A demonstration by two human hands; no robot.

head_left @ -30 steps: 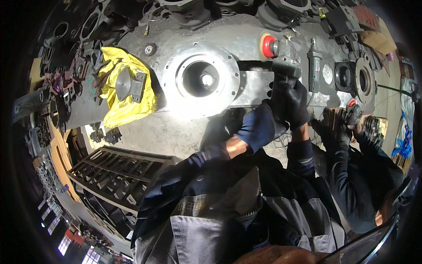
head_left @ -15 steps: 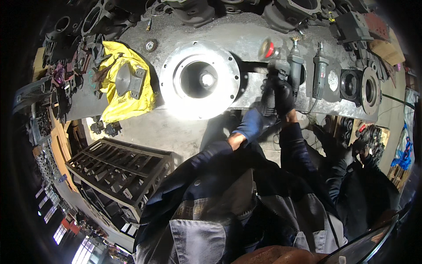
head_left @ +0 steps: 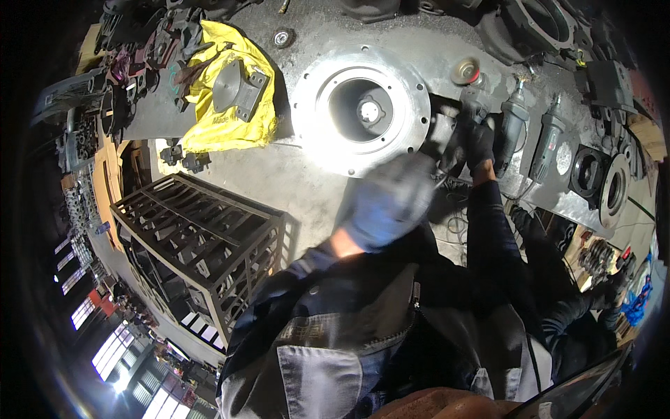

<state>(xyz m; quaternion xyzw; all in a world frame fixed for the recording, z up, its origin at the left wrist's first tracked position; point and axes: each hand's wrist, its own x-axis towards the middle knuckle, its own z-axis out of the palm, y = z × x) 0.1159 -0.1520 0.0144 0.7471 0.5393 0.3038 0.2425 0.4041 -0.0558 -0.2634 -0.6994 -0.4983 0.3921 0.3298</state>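
My right hand point(head_left: 477, 143), in a dark glove, is closed round the body of a grinder point(head_left: 475, 101). The tool's round head point(head_left: 465, 71), red at one side, points away from me over the bench. My left hand point(head_left: 391, 202), in a blue and dark glove, is apart from the tool, near the front edge of a large flanged metal casting point(head_left: 313, 105). Motion smears its fingers, so their shape does not show. The casting has a bright machined ring with bolt holes and a deep bore. Two grey straight power tools, one a die grinder point(head_left: 511, 129), lie right of my right hand.
A yellow bag point(head_left: 241, 133) under a metal bracket point(head_left: 227, 87) lies left of the casting. Dark castings line the bench's back. At right are a square flange point(head_left: 588, 171) and a ring point(head_left: 615, 192). A metal rack point(head_left: 199, 234) stands lower left; another person's arm point(head_left: 572, 314) shows lower right.
My left hand has come off the grinder and moved left and toward me. The right hand stays on the grinder. The whole view has shifted and tilted, so the bench sits higher and further right.
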